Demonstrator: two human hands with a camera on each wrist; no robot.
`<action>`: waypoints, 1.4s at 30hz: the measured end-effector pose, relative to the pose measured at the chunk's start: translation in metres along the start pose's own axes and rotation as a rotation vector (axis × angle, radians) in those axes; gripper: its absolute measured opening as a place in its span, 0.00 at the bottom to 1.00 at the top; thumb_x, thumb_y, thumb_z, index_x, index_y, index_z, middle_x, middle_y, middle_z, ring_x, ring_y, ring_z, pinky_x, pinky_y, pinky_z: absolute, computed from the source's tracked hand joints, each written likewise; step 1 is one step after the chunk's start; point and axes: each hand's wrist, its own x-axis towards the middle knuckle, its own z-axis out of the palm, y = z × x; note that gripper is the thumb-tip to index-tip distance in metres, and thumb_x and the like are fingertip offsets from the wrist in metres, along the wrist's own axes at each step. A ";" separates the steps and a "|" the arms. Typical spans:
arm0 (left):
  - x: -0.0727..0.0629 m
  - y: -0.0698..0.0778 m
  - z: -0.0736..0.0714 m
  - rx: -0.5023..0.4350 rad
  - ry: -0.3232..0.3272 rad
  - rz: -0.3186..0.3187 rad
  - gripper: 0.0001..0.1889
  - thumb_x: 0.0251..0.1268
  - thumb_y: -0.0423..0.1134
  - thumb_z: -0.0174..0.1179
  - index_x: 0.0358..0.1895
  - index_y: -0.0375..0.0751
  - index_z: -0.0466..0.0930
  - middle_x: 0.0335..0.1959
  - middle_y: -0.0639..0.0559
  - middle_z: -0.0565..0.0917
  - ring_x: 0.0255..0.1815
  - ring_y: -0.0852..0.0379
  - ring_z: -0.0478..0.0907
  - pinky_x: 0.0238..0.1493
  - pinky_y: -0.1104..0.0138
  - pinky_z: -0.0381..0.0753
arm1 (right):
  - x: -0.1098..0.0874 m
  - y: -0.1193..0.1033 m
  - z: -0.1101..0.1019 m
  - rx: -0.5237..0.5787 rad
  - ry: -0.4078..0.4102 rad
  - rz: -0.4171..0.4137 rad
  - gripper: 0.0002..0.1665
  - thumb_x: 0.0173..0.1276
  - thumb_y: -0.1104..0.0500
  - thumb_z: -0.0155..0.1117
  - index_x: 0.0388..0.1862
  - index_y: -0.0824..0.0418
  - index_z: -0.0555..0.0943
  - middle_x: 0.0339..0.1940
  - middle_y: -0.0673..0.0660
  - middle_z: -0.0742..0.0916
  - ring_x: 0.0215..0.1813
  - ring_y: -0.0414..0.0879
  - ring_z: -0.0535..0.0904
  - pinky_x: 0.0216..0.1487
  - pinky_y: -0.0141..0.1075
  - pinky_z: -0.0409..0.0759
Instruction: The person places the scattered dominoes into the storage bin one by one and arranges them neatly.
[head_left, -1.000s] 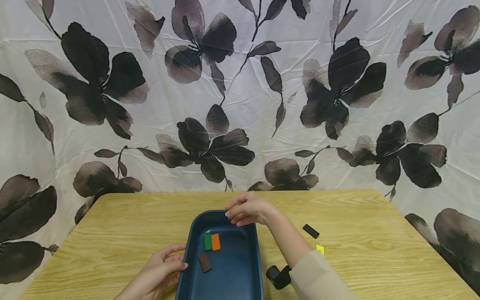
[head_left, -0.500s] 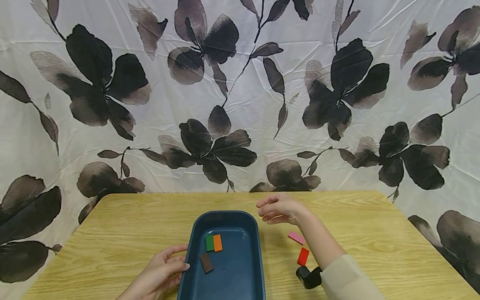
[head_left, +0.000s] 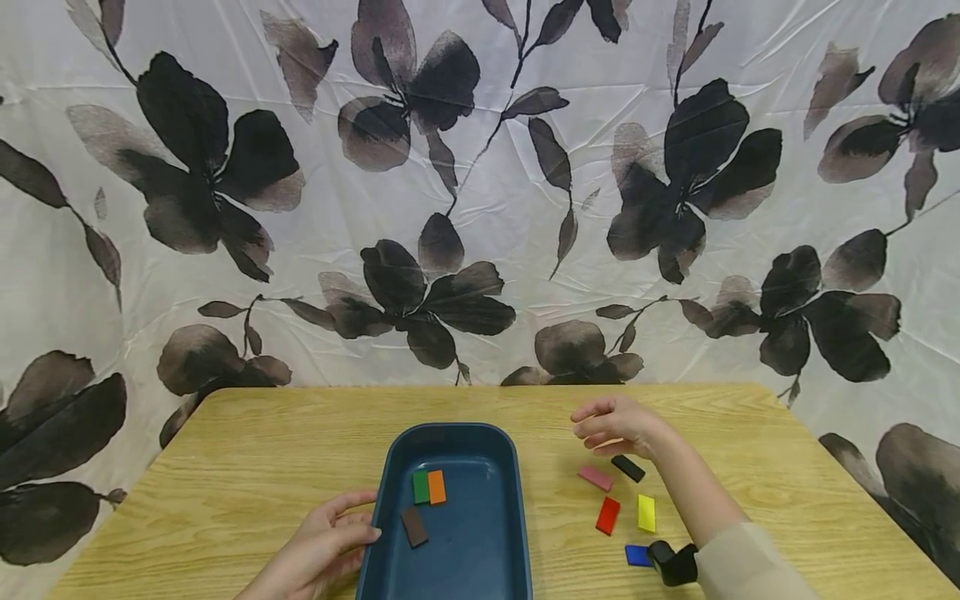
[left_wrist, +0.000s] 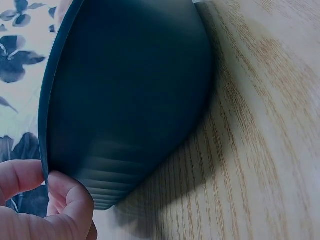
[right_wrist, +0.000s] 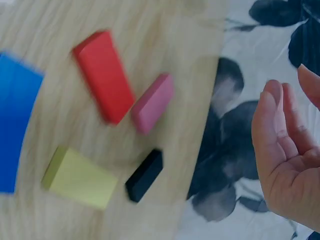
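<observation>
My left hand [head_left: 322,546] pinches the left rim of a dark blue tray [head_left: 517,508], thumb and fingers on either side of its edge [left_wrist: 44,120]. Inside the tray lie a green block [head_left: 421,487], an orange block [head_left: 437,487] and a brown block [head_left: 415,527]. To the right of the tray my right hand [head_left: 618,425] hovers with loosely bent fingers and nothing between them. It is nearest to a black block [head_left: 627,468] and a pink block [head_left: 596,477]. Closer to me lie a red block [right_wrist: 104,77], a yellow block [right_wrist: 80,177] and a blue block [right_wrist: 17,122].
The wooden table [head_left: 285,442] reaches back to a white cloth [head_left: 525,208] with dark flower print. A black wrist strap piece [head_left: 672,562] at my right sleeve [head_left: 750,562] partly covers the blue block in the head view.
My right hand has moved right, from over the tray's far end to above the loose blocks, uncovering several of them. My left hand stays on the rim; the blocks in the tray lie as before.
</observation>
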 end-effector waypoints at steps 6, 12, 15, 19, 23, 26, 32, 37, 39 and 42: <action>0.002 -0.004 -0.001 -0.014 -0.013 -0.001 0.34 0.58 0.23 0.53 0.66 0.22 0.48 0.39 0.46 0.78 0.36 0.57 0.77 0.39 0.66 0.79 | -0.005 0.018 -0.014 -0.056 0.071 0.044 0.21 0.59 0.64 0.66 0.51 0.72 0.76 0.38 0.58 0.82 0.39 0.52 0.79 0.40 0.42 0.81; 0.003 -0.006 -0.002 0.000 0.008 -0.022 0.33 0.60 0.23 0.53 0.66 0.22 0.49 0.39 0.47 0.79 0.36 0.57 0.78 0.39 0.66 0.79 | -0.008 0.039 -0.026 -0.122 0.156 0.084 0.19 0.57 0.67 0.65 0.48 0.73 0.76 0.32 0.56 0.81 0.33 0.48 0.75 0.35 0.40 0.79; 0.004 -0.006 -0.001 -0.011 0.004 -0.017 0.33 0.59 0.23 0.53 0.66 0.22 0.49 0.39 0.46 0.79 0.36 0.56 0.78 0.39 0.66 0.79 | -0.008 0.049 -0.030 -0.131 0.194 0.084 0.19 0.55 0.70 0.65 0.46 0.75 0.76 0.24 0.53 0.78 0.26 0.45 0.72 0.30 0.37 0.76; 0.004 -0.005 -0.001 -0.018 -0.001 -0.011 0.33 0.58 0.23 0.53 0.66 0.22 0.49 0.38 0.46 0.79 0.36 0.57 0.78 0.38 0.66 0.79 | -0.007 0.058 -0.032 -0.181 0.230 0.064 0.19 0.52 0.69 0.67 0.43 0.76 0.76 0.19 0.52 0.75 0.21 0.42 0.69 0.24 0.33 0.71; 0.004 -0.004 -0.001 -0.015 0.000 -0.015 0.34 0.59 0.23 0.53 0.67 0.22 0.48 0.39 0.47 0.79 0.36 0.57 0.78 0.38 0.66 0.79 | -0.006 0.065 -0.032 -0.300 0.259 0.038 0.17 0.49 0.68 0.70 0.38 0.74 0.78 0.23 0.55 0.77 0.23 0.43 0.70 0.24 0.33 0.70; 0.005 -0.002 -0.001 -0.032 -0.011 -0.008 0.35 0.58 0.22 0.53 0.67 0.21 0.46 0.40 0.46 0.78 0.37 0.57 0.78 0.39 0.66 0.79 | -0.004 0.067 -0.031 -0.373 0.287 0.042 0.17 0.48 0.67 0.72 0.36 0.72 0.79 0.28 0.57 0.78 0.26 0.45 0.71 0.26 0.33 0.71; 0.006 -0.001 0.001 -0.041 -0.026 0.010 0.35 0.58 0.22 0.52 0.67 0.22 0.46 0.39 0.46 0.78 0.37 0.56 0.78 0.39 0.66 0.79 | -0.003 0.068 -0.030 -0.417 0.311 0.046 0.16 0.46 0.67 0.75 0.32 0.72 0.78 0.30 0.59 0.78 0.30 0.48 0.72 0.28 0.34 0.72; 0.006 -0.001 -0.001 -0.015 -0.022 0.002 0.34 0.59 0.23 0.53 0.67 0.22 0.47 0.40 0.47 0.79 0.37 0.57 0.78 0.39 0.66 0.79 | 0.000 0.067 -0.028 -0.406 0.300 0.053 0.13 0.46 0.69 0.74 0.28 0.70 0.77 0.28 0.58 0.78 0.29 0.47 0.71 0.26 0.34 0.72; 0.005 0.000 -0.002 0.015 -0.016 -0.011 0.33 0.60 0.25 0.53 0.66 0.22 0.48 0.41 0.48 0.80 0.37 0.57 0.78 0.39 0.66 0.79 | 0.001 0.067 -0.028 -0.410 0.289 0.059 0.13 0.46 0.69 0.74 0.26 0.69 0.77 0.27 0.58 0.78 0.29 0.48 0.71 0.26 0.34 0.72; 0.004 0.000 -0.003 0.032 -0.008 -0.027 0.32 0.61 0.25 0.53 0.66 0.22 0.50 0.40 0.49 0.80 0.37 0.57 0.78 0.40 0.66 0.79 | 0.002 0.068 -0.027 -0.431 0.275 0.063 0.14 0.45 0.68 0.75 0.26 0.68 0.76 0.27 0.58 0.77 0.30 0.48 0.71 0.27 0.34 0.71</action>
